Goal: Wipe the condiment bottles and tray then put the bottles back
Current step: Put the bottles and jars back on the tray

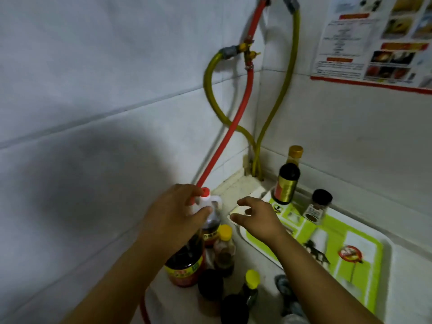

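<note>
Two dark bottles (287,183) on green-printed tray (364,232)

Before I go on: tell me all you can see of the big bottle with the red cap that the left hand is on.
The big red-capped bottle is clear plastic with a white moulded handle at the neck and dark sauce inside. A red and yellow label wraps its lower body. It stands roughly upright on the counter, left of the tray, among smaller bottles. The left hand grips its neck and handle; the forearm hides part of the body. The right hand hovers beside it, not touching.
</note>
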Available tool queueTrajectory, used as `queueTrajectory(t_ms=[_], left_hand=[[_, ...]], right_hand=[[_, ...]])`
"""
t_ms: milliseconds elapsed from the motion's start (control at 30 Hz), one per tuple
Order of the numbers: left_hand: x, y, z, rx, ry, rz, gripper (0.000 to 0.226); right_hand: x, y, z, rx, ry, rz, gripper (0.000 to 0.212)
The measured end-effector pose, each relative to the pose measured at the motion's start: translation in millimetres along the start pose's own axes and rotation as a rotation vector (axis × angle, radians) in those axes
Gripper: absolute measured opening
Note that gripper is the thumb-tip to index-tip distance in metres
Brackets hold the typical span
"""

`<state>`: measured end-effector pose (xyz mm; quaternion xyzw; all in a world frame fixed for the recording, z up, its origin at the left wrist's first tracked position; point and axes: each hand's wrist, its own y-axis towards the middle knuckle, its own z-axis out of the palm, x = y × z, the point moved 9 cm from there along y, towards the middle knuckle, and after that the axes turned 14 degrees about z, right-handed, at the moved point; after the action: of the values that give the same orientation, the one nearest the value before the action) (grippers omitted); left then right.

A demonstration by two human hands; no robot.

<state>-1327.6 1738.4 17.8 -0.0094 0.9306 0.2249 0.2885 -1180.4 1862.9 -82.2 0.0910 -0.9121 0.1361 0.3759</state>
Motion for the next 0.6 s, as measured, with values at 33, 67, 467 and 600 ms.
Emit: queueTrajectory(t_ms=[33, 67, 467, 600], left_hand=[[4, -9, -11, -0.03, 0.012, -0.01, 0.023], [9, -17, -20, -0.06, 0.026, -0.011, 0.021], [85, -76, -19, 0.006, 0.185, -0.332, 0.052], [101, -82, 0, 0.054, 0.166, -0.444, 0.033]], right_hand=[[6, 4, 6, 0.023, 0.002, -0.003, 0.046], [11, 7, 12, 0.042, -0.001, -0.005, 0.047], [27, 48, 55, 0.142, -0.094, 0.045, 0.059], [27, 54, 68, 0.176, -0.129, 0.036, 0.038]])
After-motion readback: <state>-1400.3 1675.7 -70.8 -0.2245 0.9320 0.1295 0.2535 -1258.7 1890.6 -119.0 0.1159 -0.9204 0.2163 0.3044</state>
